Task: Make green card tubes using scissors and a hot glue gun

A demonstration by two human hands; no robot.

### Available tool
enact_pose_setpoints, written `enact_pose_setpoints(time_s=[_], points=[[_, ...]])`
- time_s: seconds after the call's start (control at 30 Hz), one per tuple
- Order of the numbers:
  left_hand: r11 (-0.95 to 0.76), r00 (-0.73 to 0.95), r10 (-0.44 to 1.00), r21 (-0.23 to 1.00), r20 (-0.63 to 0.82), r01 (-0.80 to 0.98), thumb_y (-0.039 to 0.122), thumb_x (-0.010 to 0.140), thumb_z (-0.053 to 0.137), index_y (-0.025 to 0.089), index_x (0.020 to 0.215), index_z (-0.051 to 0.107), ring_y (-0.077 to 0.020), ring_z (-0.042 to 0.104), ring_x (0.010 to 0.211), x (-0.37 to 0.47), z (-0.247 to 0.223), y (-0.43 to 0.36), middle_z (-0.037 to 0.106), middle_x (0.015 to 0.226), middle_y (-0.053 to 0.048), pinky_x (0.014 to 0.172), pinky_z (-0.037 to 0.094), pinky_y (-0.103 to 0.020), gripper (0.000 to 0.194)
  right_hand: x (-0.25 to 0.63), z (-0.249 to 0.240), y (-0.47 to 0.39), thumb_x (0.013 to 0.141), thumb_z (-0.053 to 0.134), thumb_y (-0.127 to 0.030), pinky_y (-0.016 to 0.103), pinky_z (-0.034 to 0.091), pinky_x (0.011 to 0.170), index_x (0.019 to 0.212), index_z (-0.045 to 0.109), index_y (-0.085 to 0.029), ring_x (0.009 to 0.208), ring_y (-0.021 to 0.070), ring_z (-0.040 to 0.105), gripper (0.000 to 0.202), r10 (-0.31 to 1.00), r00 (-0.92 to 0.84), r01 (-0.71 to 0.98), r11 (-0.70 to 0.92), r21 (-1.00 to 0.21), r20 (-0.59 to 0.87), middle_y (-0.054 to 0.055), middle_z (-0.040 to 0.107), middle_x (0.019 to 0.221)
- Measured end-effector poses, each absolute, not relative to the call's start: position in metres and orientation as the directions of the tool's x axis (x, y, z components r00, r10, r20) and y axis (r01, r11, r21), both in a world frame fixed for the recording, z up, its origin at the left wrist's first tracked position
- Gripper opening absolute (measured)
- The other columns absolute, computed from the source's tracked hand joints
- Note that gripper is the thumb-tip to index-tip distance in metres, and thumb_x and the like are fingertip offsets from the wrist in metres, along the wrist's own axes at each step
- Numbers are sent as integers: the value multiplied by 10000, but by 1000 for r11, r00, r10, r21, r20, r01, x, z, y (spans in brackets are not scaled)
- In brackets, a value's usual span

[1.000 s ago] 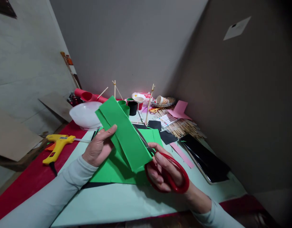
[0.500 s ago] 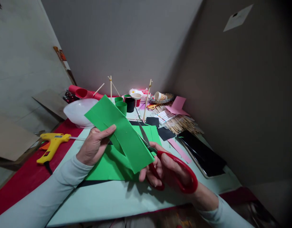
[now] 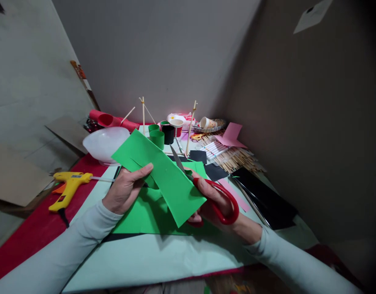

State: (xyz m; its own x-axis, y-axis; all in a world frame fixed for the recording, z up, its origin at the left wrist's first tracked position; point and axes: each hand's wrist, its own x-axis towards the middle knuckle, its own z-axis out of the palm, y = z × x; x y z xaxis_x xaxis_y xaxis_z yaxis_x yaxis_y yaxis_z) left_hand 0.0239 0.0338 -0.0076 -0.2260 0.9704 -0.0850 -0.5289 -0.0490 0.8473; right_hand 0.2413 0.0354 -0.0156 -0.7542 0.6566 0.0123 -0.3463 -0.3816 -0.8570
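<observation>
My left hand [image 3: 123, 188] pinches a strip of green paper [image 3: 163, 173] between thumb and fingers, holding it tilted above the table. A slit shows in the strip near my thumb. My right hand [image 3: 217, 200] is wrapped round the red handles of a pair of scissors [image 3: 229, 210]. Their metal blades lie across the strip's upper right edge, part of them behind the paper, with a small green curl beside them. Underneath, more green paper [image 3: 139, 218] lies flat on the table. Some fingers of my right hand are hidden behind the strip.
A yellow glue gun [image 3: 68, 188] lies at the left near a translucent bowl [image 3: 105, 143]. Green cups [image 3: 157, 140], a black cup [image 3: 169, 134] and upright sticks [image 3: 143, 114] stand at the back. On the right are wooden sticks [image 3: 239, 159] and a black phone-like slab [image 3: 264, 200].
My right hand and the scissors have moved up and left along the strip's edge, and the blades sit further along it. The strip has shifted slightly down and right.
</observation>
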Motion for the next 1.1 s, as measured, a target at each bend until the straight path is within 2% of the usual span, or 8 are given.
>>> enact_pose_setpoints(time_s=[0.13, 0.2, 0.27, 0.37, 0.53, 0.73, 0.9, 1.1], points=[[-62, -251, 964, 850, -84, -524, 130, 622, 953, 160, 998, 812, -183, 762, 851, 20, -6, 36, 834, 923, -35, 896, 651, -304, 403, 242, -12, 40, 819, 712, -727, 210, 235, 433, 838, 541, -213, 409, 58, 364, 542, 685, -715, -248, -438, -864, -142, -88, 442, 496], [-57, -253, 963, 854, -89, -517, 132, 611, 957, 155, 994, 810, -192, 760, 855, 18, -5, 36, 833, 927, -43, 907, 650, -322, 410, 244, -9, 42, 748, 795, -708, 180, 186, 424, 1013, 611, -212, 400, 51, 389, 591, 727, -635, -205, -487, -849, -264, -116, 401, 489], [-43, -248, 964, 862, -97, -505, 146, 602, 964, 131, 968, 809, -205, 759, 853, 17, -5, 37, 833, 942, -70, 896, 654, -332, 398, 248, -8, 44, 697, 844, -702, 154, 182, 414, 1327, 564, -248, 416, 69, 463, 826, 706, -617, -159, -543, -825, -346, -130, 391, 507], [-25, -243, 964, 870, -109, -492, 164, 584, 978, 108, 926, 805, -209, 756, 826, 17, -5, 38, 828, 912, -85, 871, 659, -328, 387, 252, -13, 49, 780, 776, -722, 154, 269, 389, 1615, 296, -304, 403, 84, 468, 1050, 635, -741, -177, -501, -847, -220, -124, 439, 530], [-20, -248, 962, 874, -117, -486, 154, 585, 979, 152, 987, 805, -212, 765, 901, 19, -6, 38, 834, 974, -62, 895, 651, -313, 438, 257, -29, 55, 921, 671, -659, 198, 424, 429, 1684, -3, -338, 454, 99, 506, 1067, 589, -807, -236, -379, -895, -37, -89, 533, 632], [-5, -235, 963, 871, -127, -491, 161, 539, 994, 122, 849, 807, -200, 756, 772, 19, -3, 37, 829, 872, -63, 770, 676, -290, 364, 257, -13, 53, 838, 787, -628, 167, 370, 436, 1674, 106, -409, 447, 47, 446, 1100, 639, -766, -260, -416, -871, -76, -102, 461, 695], [-7, -229, 966, 870, -122, -493, 133, 571, 967, 150, 862, 802, -219, 775, 874, 18, -2, 36, 834, 879, -55, 873, 662, -307, 335, 256, 4, 48, 821, 800, -641, 127, 268, 412, 1644, 254, -411, 404, -4, 323, 1015, 677, -686, -121, -466, -876, -266, -117, 382, 678], [17, -190, 973, 870, -127, -493, 126, 595, 946, 168, 1013, 802, -254, 794, 866, 16, 0, 35, 839, 877, -57, 832, 681, -350, 444, 257, -9, 53, 850, 755, -657, 170, 349, 415, 1677, 103, -375, 415, 42, 390, 1090, 624, -776, -214, -394, -894, -89, -114, 420, 665]])
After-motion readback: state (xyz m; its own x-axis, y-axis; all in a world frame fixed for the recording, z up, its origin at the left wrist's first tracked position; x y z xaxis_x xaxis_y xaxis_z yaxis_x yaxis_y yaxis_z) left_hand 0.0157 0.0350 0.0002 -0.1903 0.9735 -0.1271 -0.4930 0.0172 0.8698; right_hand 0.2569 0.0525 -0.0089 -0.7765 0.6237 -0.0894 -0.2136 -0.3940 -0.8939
